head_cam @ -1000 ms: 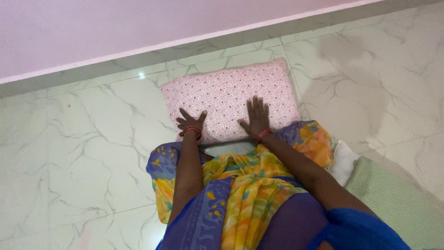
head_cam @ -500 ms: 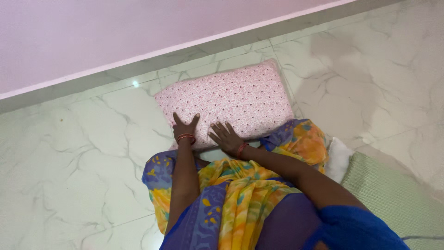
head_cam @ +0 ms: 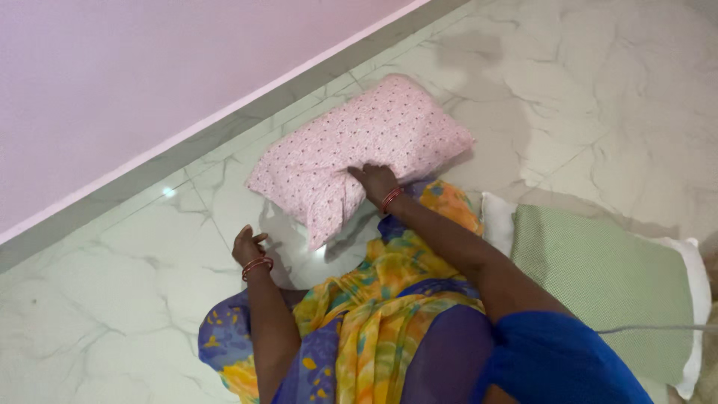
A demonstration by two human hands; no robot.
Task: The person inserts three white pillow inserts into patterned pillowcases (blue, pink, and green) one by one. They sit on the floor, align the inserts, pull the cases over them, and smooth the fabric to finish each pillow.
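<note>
The head view looks down on a pale marble-patterned tile floor [head_cam: 598,112] that meets a pinkish wall [head_cam: 149,75] along a grey skirting at the far left, with a green-covered cushion [head_cam: 606,284] lying to the right of the person's yellow-and-blue garment [head_cam: 374,322]. A pink patterned pillow [head_cam: 374,135] lies on the floor near the wall, its near corner lifted off the tiles. The right hand [head_cam: 376,182] has its fingers closed on that near edge — bunching the cover — while the left hand [head_cam: 249,247] hangs loosely curled just above the floor to the left, holding nothing.
</note>
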